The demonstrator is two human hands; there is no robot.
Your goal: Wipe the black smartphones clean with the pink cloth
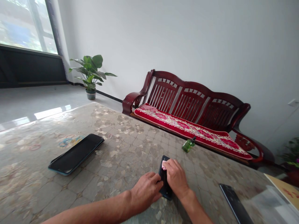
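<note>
A dark smartphone (166, 190) lies on the patterned table cover (126, 149), its upper end pointing away from me. My left hand (147, 189) grips the phone's left edge, fingers curled against it. My right hand (175, 175) pinches a small pink cloth (163, 165) and presses it on the upper part of the screen. The right fingers hide part of the cloth and of the phone. Beyond the right hand stands a small green bottle (188, 144) with a dark top.
Left on the table lies a larger dark phone or tablet (77, 153), with colored rubber bands (67, 141) behind it. Another dark phone (234, 202) is at the right, beside clear plastic (268, 202). A red wooden bench (187, 96) and a potted plant (90, 74) stand beyond.
</note>
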